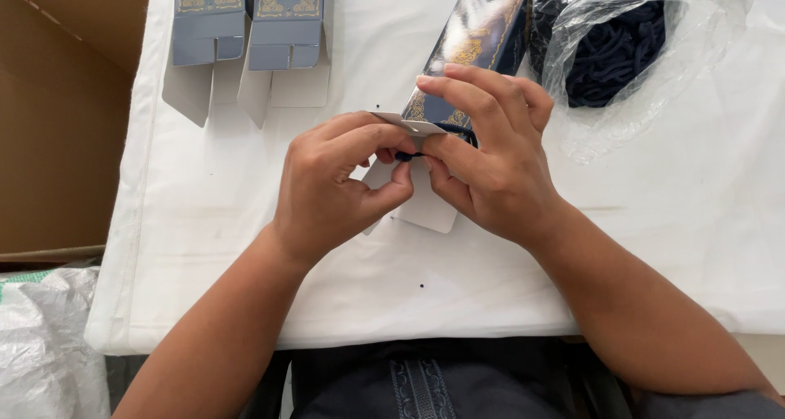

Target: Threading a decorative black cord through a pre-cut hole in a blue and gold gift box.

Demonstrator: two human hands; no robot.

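A dark blue box with gold ornament (pixel 478 39) lies on the white table (pixel 654 247), its open end with white flaps toward me. My left hand (pixel 335 182) and my right hand (pixel 491 157) meet at that open end. Both pinch a short dark blue cord (pixel 409 154) between thumb and fingers, just under a grey flap (pixel 409 125). My right fingers also rest on the box end. Most of the cord is hidden by my fingers.
Two more blue and gold boxes (pixel 208 18) (pixel 286 18) lie at the table's far left, flaps open. A clear plastic bag of dark blue cords (pixel 613 47) sits at the far right. A brown carton (pixel 57 116) stands left of the table, white sacking (pixel 45 345) below it.
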